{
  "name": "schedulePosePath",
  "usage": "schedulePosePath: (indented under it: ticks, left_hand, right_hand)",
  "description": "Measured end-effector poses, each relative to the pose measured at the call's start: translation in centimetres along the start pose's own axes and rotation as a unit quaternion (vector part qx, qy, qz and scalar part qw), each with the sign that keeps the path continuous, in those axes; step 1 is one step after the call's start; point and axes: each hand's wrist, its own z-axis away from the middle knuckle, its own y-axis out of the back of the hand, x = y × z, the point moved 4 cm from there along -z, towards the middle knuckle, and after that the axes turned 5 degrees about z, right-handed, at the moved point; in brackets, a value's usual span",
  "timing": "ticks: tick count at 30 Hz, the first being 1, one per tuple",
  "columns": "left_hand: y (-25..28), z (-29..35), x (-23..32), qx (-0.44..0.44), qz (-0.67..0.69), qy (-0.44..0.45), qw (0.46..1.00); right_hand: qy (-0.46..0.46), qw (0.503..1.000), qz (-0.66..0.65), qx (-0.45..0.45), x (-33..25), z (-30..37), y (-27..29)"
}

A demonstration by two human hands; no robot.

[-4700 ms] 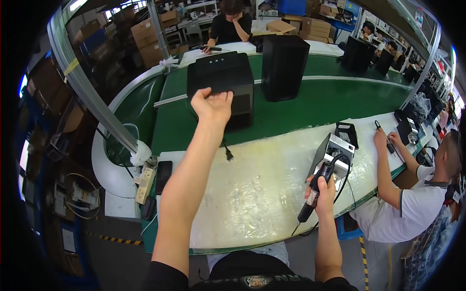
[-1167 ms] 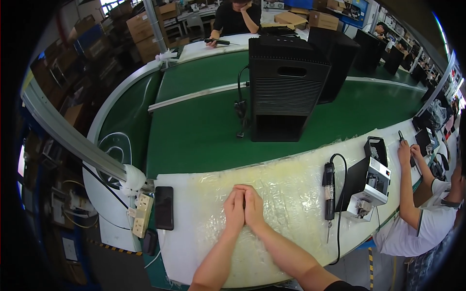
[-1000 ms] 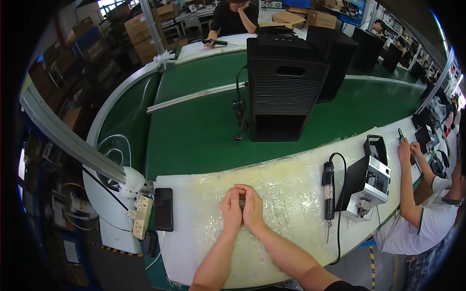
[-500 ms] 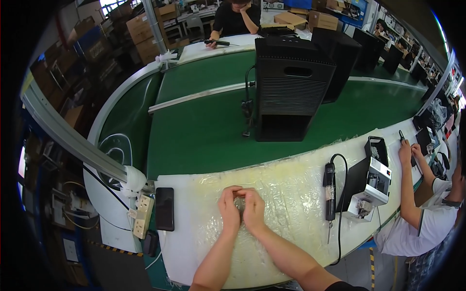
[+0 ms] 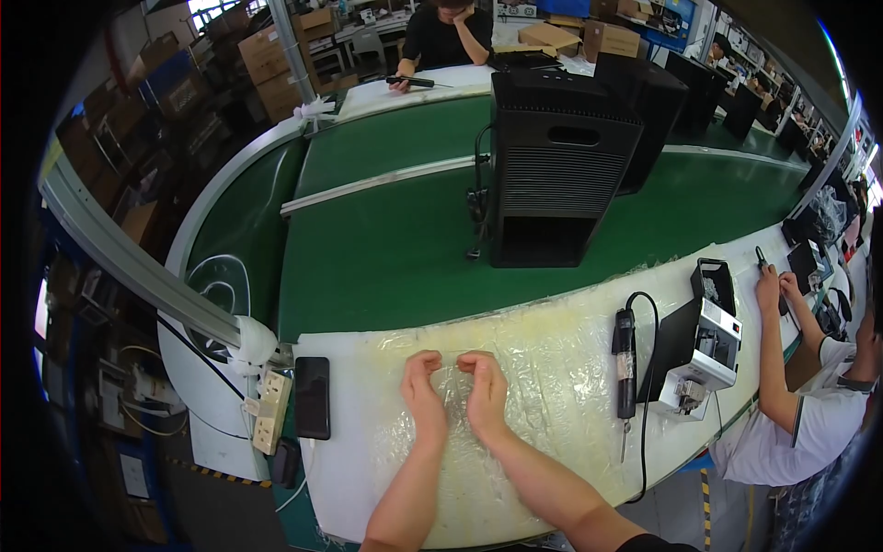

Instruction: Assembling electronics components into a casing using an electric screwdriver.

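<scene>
The flat black phone [image 5: 313, 397] is lying at the left of the white, film-covered bench [image 5: 552, 386]. Next, the bare left hand [image 5: 425, 394] is curling loosely, grip half open, holding nothing visible. Its fingertips are parting from the right hand [image 5: 486, 394], also half-curled and seemingly empty, a gap now showing! Behind, the tall black ribbed cabinet [image 5: 556, 179] is edging rightward on the green belt [image 5: 386, 258]; farther right, the black cylindrical electric screwdriver [image 5: 625, 359] is staying put.
</scene>
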Motion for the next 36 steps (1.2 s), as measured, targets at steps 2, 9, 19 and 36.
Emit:
schedulePosePath:
  ticks: [2, 9, 19, 36]
  left_hand:
    - [-0.1, 0.0, -0.6, -0.011, -0.018, 0.012, 1.000]
    - [-0.4, 0.2, -0.9, -0.022, -0.005, 0.011, 1.000]
    - [-1.8, 0.8, 1.0, -0.070, -0.064, -0.012, 0.995]
    - [-2.0, 1.8, -1.1, -0.156, -0.115, 0.068, 0.979]
  right_hand:
    - [0.024, 0.998, 0.032, -0.046, -0.5, 0.3, -0.6]
    - [0.020, 0.999, 0.027, -0.003, -0.6, -0.3, 0.1]
    - [-0.079, 0.996, -0.029, 0.003, -0.2, -0.5, 0.2]
    - [-0.027, 0.998, 0.048, -0.035, 0.1, -0.8, 0.4]
